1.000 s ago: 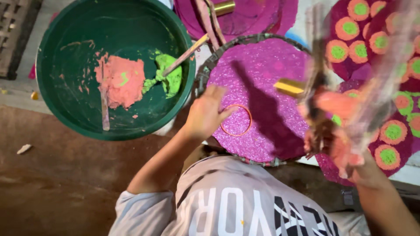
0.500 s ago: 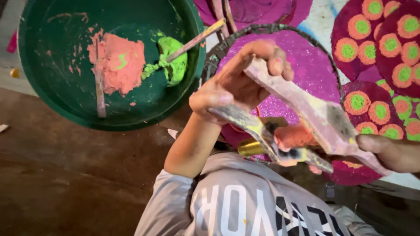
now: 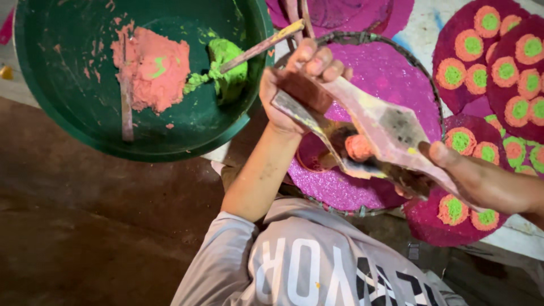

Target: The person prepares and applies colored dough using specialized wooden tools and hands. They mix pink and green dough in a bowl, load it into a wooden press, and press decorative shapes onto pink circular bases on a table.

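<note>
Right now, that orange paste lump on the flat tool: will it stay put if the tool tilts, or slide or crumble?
The orange lump probably sticks rather than rolls: it clings to the tilted tool that both hands hold. It looks soft and crumbly, like the orange pile with scattered crumbs in the green basin. A push would likely smear it.

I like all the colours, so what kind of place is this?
Probably a small handcraft workshop: a round green basin holds orange and green paste, pink glittery discs with orange-and-green dots lie around, and both hands hold a stained diamond-shaped mould.

Two hands (image 3: 294, 85) (image 3: 476, 181), one green basin (image 3: 68, 113), two paste heaps (image 3: 153, 68) (image 3: 226, 68)
</note>
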